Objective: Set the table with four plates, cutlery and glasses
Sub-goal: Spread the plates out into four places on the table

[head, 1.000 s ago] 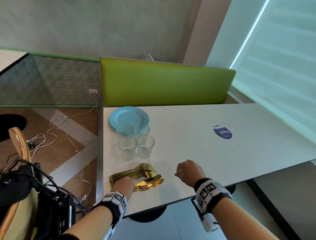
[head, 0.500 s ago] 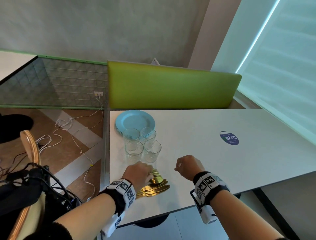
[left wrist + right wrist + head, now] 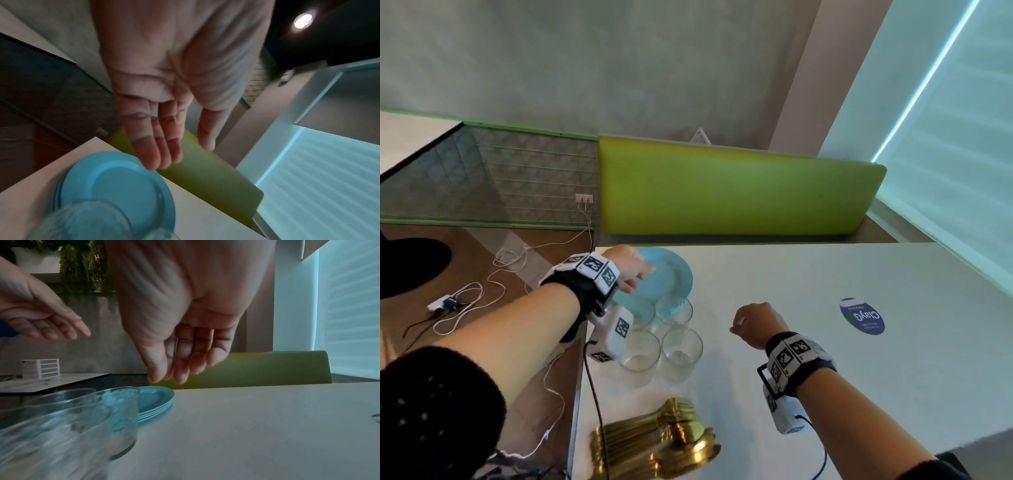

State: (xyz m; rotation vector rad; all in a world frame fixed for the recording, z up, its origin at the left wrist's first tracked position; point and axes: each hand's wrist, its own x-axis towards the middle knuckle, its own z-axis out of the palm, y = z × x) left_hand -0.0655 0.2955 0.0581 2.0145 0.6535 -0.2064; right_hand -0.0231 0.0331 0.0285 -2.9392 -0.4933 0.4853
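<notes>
Left hand (image 3: 627, 267) hovers flat, fingers straight, over the blue plates (image 3: 671, 277); right hand (image 3: 756, 323) hangs empty, loosely curled, beside the glasses (image 3: 681, 353).

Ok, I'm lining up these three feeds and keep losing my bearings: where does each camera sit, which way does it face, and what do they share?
Head: worn on the head, looking forward and down over the white table; shows both forearms, the left hand and the right hand.
Left wrist: under the left wrist, looking along the open palm towards the blue plates.
Right wrist: under the right wrist, low over the table, looking past its fingers at the glasses.
Shared: all three show the plates and the green seat back.
</notes>
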